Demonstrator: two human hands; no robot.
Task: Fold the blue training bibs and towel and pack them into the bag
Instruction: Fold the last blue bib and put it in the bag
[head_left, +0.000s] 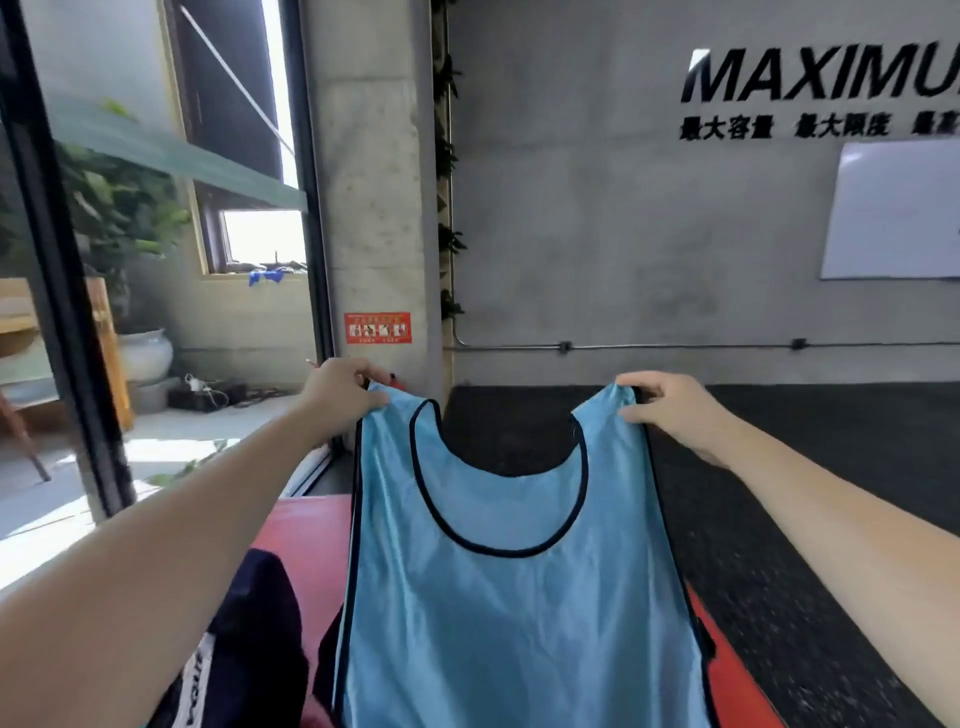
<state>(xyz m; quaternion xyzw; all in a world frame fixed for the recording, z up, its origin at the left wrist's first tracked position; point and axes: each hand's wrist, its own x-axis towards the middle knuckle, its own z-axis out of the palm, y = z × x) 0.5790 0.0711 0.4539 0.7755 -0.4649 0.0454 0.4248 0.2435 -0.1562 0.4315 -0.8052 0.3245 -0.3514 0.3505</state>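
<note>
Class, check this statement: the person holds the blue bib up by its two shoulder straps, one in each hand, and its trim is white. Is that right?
Not quite. The head view shows the blue bib held up by its straps, left hand and right hand pinching one each, but its trim is dark, not white.

Light-blue bib (514, 597) with dark trim hangs upright, unfolded, beside dark bag (249, 639).

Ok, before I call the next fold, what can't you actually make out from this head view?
- Blue bib: hem cut off by the bottom edge.
- Dark bag: partly behind the left forearm; can't tell if it's open.
- Towel, other bibs: not in view.
- Red mat: mostly covered by the bib.
- Left hand, right hand: fingertips hidden behind the straps.
</note>
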